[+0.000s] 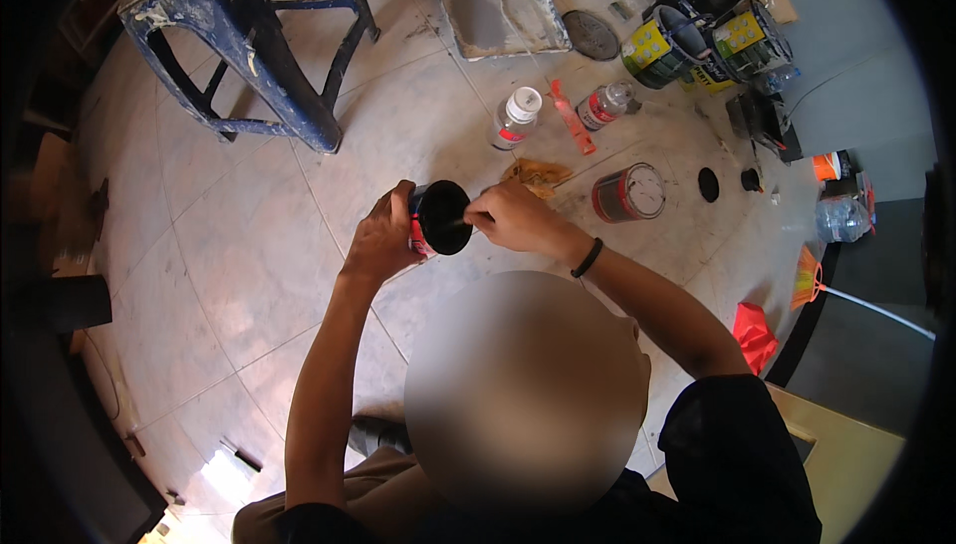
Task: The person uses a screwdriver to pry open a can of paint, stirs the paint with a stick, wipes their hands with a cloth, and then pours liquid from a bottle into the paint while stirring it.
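My left hand (380,237) wraps round the side of a small can (445,217) with a red label and a dark inside, its mouth tipped into view. At the can's right rim, the fingers of my right hand (518,217) are pinched together. A thin thing seems to reach from them into the can, but I cannot make out what it is. To the right stands a paint tin (629,193) with a whitish top. Beyond my hands are a white-capped bottle (515,118), a clear bottle (604,106), an orange-red strip (572,118) and a crumpled brownish piece (538,176).
A paint-stained blue stool (249,51) stands at the far left. Farther off lie a paint tray (553,38) and several buckets (649,50). Along the right side are a black round lid (708,184), a broom (807,279) and a red bag (755,337).
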Tool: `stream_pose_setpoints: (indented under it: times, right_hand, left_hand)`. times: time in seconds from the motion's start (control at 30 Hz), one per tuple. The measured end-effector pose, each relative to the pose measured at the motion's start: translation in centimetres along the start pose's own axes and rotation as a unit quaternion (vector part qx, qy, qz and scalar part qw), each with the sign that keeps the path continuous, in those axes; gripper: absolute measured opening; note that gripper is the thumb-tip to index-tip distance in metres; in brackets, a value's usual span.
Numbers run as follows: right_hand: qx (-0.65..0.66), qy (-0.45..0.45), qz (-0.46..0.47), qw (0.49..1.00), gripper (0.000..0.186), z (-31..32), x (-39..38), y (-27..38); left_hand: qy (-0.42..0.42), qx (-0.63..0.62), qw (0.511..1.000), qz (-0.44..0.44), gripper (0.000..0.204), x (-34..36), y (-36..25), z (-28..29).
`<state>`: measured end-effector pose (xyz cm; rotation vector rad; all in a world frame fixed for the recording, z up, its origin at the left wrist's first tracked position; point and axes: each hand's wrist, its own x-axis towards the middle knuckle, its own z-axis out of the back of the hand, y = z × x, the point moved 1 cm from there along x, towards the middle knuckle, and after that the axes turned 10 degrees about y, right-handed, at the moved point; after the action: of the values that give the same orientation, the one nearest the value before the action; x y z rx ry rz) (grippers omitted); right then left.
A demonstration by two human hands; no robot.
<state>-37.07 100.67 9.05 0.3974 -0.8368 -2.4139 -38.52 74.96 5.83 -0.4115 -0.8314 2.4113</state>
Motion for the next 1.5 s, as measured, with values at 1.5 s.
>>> stream_pose_setpoints:
  times: [1.5]
  right_hand:
    - [-0.065,0.036,-0.057,0.996,0.01,1.1,0.4,0.0]
  left_hand:
    - [0.013,-0.016,1.0,0.012,0.104,0.0,0.1,0.2]
